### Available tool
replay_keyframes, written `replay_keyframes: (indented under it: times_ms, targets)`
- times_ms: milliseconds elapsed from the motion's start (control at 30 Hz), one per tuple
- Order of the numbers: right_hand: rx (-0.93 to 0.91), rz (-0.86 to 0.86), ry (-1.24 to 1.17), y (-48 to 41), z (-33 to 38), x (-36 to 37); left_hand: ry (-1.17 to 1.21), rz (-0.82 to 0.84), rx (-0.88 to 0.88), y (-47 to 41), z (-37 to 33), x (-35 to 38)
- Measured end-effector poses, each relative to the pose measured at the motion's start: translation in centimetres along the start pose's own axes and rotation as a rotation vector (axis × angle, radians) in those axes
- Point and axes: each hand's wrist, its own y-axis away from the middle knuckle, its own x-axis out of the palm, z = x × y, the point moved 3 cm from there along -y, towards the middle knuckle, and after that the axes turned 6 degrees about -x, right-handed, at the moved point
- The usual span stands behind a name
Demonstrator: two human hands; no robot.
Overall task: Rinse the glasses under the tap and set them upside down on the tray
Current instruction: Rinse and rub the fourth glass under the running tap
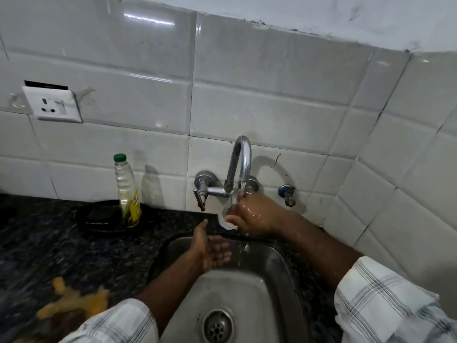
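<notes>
My right hand (pixel 252 215) grips a clear glass (pixel 226 217) and holds it tilted under the chrome tap (pixel 241 164). Water runs from the spout over the glass and my wet fingers, then falls into the steel sink (pixel 249 288). My left hand (pixel 211 248) hovers over the sink's back left corner, palm turned up, fingers relaxed and holding nothing. No tray shows in this view.
A plastic bottle (pixel 127 191) with a green cap stands on the dark granite counter (pixel 49 243), in front of a black dish (pixel 101 216). A blurred yellow-orange cloth (pixel 74 303) lies at the lower left. A second small valve (pixel 286 193) sticks out of the tiled wall.
</notes>
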Motion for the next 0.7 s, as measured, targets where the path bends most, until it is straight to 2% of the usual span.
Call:
replay_keyframes:
  times_ms: [67, 100, 167, 200, 267, 333, 367, 433, 467, 533, 600, 700]
  targets:
    - [0.046, 0.007, -0.053, 0.6, -0.5, -0.3, 0.09, 0.029, 0.019, 0.6, 0.1, 0.6]
    - [0.083, 0.003, -0.182, 1.0, -0.7, -0.4, 0.153, 0.076, 0.053, 1.4, -0.5, 1.4]
    - [0.213, -0.125, -0.519, 1.8, -0.2, 0.1, 0.189, 0.161, 0.166, 3.3, -2.4, 3.4]
    - [0.318, -0.249, -0.679, 2.2, 0.0, 0.7, 0.109, 0.117, 0.265, 4.1, -3.4, 4.2]
    - [0.668, -0.601, -1.108, 3.1, 0.9, 2.7, -0.289, -0.211, 0.573, 5.1, -5.5, 4.8]
    - [1.034, -0.838, -1.657, 3.2, 2.7, 6.0, -0.882, -0.567, 0.95, 6.3, -7.2, 5.6]
    - [1.176, -0.864, -1.862, 2.7, 3.8, 7.2, -1.171, -0.638, 1.078, 6.9, -7.5, 6.6]
    - [1.368, -0.868, -2.111, 1.6, 5.5, 8.8, -1.621, -0.641, 1.182, 7.5, -7.4, 8.8]
    - [1.414, -0.886, -2.193, 1.1, 6.0, 9.5, -1.758, -0.633, 1.184, 7.5, -7.2, 9.3]
    - [1.451, -0.907, -2.273, 0.5, 6.6, 9.6, -1.846, -0.625, 1.153, 7.1, -6.9, 9.5]
    - [1.437, -0.833, -2.213, 0.5, 6.6, 9.5, -1.774, -0.635, 1.104, 6.8, -7.1, 8.4]
    - [1.346, -0.779, -2.144, 0.4, 6.1, 8.9, -1.502, -0.657, 1.069, 6.6, -8.0, 5.8]
